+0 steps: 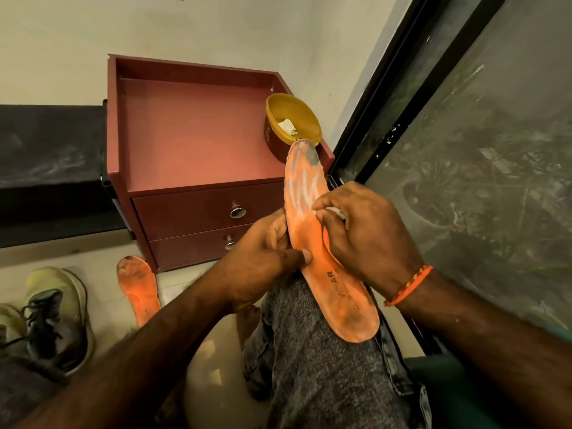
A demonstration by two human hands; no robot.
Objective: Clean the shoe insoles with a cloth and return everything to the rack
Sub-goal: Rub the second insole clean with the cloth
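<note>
Two insoles (312, 218); perhaps two shoes (58, 320).

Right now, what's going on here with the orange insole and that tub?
A seated person is wiping an orange insole propped on their knee. The left hand pinches its edge to steady it, while the right hand presses a small white cloth against its middle. White streaks cover the upper half, and the toe end is still dark with grime. A second insole lies on the floor beside the shoes. An open yellow tub sits on the red drawer unit.
</note>
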